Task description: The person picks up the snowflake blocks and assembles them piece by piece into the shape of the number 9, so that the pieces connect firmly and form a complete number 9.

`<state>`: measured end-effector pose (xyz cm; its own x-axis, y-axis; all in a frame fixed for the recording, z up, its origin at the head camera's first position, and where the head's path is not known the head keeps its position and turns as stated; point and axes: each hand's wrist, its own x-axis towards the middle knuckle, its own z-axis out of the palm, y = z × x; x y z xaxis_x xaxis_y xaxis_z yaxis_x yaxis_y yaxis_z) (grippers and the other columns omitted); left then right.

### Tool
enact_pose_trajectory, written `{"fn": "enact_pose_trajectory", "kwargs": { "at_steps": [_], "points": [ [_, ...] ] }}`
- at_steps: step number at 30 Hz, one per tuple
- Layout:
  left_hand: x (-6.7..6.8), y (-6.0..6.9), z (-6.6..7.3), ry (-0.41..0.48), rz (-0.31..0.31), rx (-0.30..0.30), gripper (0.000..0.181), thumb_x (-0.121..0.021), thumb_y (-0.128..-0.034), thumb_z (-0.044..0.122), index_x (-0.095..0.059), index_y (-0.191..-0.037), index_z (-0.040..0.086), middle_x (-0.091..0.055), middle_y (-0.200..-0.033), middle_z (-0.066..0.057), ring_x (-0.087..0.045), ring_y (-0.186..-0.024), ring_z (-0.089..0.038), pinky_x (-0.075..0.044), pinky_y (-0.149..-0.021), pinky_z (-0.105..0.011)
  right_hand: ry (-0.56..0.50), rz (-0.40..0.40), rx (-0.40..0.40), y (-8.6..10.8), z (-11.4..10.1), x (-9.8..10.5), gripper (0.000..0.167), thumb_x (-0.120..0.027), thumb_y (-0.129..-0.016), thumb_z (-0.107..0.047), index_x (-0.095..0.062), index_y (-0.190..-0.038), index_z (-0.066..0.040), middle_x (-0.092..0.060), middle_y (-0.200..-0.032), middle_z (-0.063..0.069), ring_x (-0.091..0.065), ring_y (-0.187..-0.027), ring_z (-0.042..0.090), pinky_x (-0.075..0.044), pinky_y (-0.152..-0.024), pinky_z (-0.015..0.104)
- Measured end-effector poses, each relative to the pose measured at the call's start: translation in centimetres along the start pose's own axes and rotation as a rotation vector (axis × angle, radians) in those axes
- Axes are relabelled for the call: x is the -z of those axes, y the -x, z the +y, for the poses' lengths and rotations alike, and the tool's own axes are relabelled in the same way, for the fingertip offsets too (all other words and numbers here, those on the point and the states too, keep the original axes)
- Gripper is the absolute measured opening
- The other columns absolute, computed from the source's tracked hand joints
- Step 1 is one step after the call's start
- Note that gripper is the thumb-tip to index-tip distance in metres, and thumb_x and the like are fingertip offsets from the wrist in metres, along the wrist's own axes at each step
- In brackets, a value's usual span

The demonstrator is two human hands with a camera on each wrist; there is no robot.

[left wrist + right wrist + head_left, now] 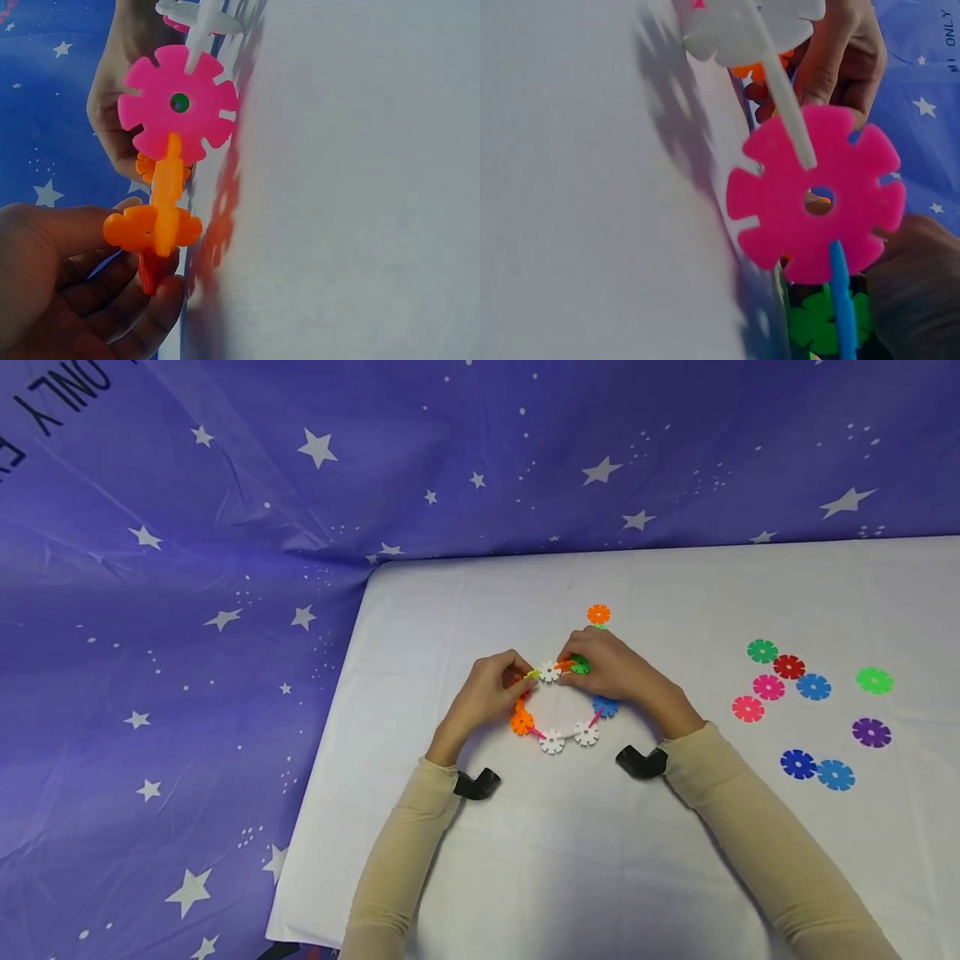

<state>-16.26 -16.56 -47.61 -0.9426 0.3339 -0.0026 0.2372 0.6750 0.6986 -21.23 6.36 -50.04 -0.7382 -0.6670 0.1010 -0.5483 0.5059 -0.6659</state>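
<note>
Several notched plastic snowflake discs are slotted together into a ring, held just above the table. In the head view the ring's far side has a white disc [549,672]; an orange disc [522,722] is at left and a blue disc [605,706] at right. My left hand [483,692] grips the ring's far-left part, near red and yellow discs. My right hand [618,672] pinches its far-right part, by a green disc [581,665]. Pink discs [154,109] stand edge-on in the ring's near side. The right fingertips are partly hidden.
An orange disc [598,614] lies beyond my right hand, beside a partly hidden green one. Loose discs, among them a red disc [789,667] and a purple disc [872,732], lie at right on the white-covered table [525,877]. A starry blue curtain [225,568] hangs behind and left.
</note>
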Motion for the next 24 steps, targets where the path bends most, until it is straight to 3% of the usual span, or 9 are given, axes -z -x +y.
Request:
{"fn": "enact_pose_trajectory", "kwargs": {
  "at_steps": [8, 14, 24],
  "points": [
    [0.25, 0.03, 0.12, 0.006, 0.017, -0.02, 0.011, -0.074, -0.0875, 0.013, -0.068, -0.093, 0.005, -0.071, -0.089, -0.007, -0.06, -0.076, -0.018, -0.049, -0.072, -0.025, 0.036, 0.061, -0.026, 0.08, -0.21, -0.13, 0.023, -0.079, -0.084, -0.021, -0.071, -0.096, -0.003, -0.067, -0.091, 0.009, -0.057, -0.089, 0.027, -0.045, -0.087, 0.044],
    [0.01, -0.05, 0.24, -0.014, 0.015, -0.042, 0.01, -0.074, -0.0873, 0.013, -0.068, -0.092, 0.005, -0.069, -0.085, -0.006, -0.056, -0.074, -0.018, -0.042, -0.068, -0.022, 0.038, 0.054, -0.019, 0.14, -0.78, -0.23, 0.03, -0.077, -0.085, -0.022, -0.071, -0.109, -0.004, -0.069, -0.099, 0.01, -0.057, -0.093, 0.027, -0.045, -0.088, 0.044],
    [-0.48, -0.02, 0.1, 0.01, 0.031, 0.02, 0.01, -0.074, -0.0876, 0.012, -0.068, -0.089, 0.004, -0.072, -0.086, -0.009, -0.062, -0.073, -0.015, -0.049, -0.068, -0.021, 0.027, 0.074, -0.003, 0.11, -0.69, -0.55, 0.032, -0.078, -0.085, -0.023, -0.07, -0.108, -0.003, -0.069, -0.101, 0.01, -0.059, -0.095, 0.027, -0.045, -0.092, 0.044]
  ]
}}
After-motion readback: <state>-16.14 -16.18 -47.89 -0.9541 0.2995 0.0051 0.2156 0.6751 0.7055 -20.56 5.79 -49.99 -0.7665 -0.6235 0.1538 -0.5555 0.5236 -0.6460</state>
